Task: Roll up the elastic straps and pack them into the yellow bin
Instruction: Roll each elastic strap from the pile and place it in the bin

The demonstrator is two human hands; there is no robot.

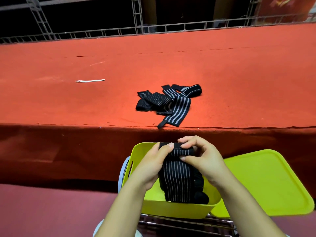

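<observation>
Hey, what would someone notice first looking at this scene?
Front and centre, the left hand and right hand grip a black striped strap over the yellow bin. Beyond, a loose pile of straps lies on the red surface, near its front edge.

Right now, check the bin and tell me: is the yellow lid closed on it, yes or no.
No: the yellow lid lies off to the right of the open yellow bin, leaning beside its rim.
</observation>
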